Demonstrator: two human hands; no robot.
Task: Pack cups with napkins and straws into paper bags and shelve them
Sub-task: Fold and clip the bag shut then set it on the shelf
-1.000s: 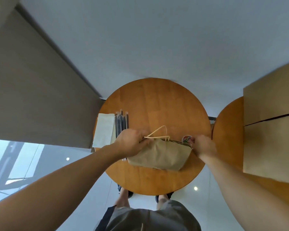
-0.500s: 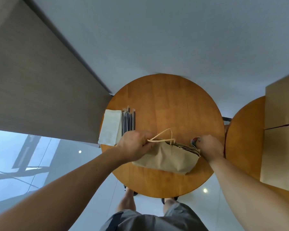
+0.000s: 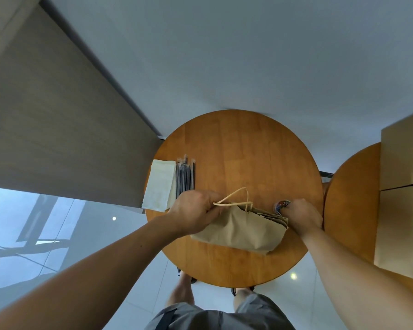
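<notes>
Nearest, above the person's grey shorts, a brown paper bag (image 3: 239, 231) lies slumped on its side on the near half of the round wooden surface (image 3: 243, 151). The bag is plain and creased, its body flattened and its mouth turned away from the person, with the zigzag-cut rim layers showing at the right end. The left hand (image 3: 193, 213) is closed, pinching the bag's left rim where a pale twisted-paper handle (image 3: 236, 198) loops up. The right hand (image 3: 301, 216) sits at the right end of the mouth with fingers curled; whether they grip the rim or the cup (image 3: 281, 206) with a colourful top just beyond them, I cannot tell. Farther left lie dark wrapped straws (image 3: 186, 177) beside a stack of white napkins (image 3: 159, 184). At the right, cardboard boxes (image 3: 403, 198) rest on a second round surface (image 3: 351, 198).
</notes>
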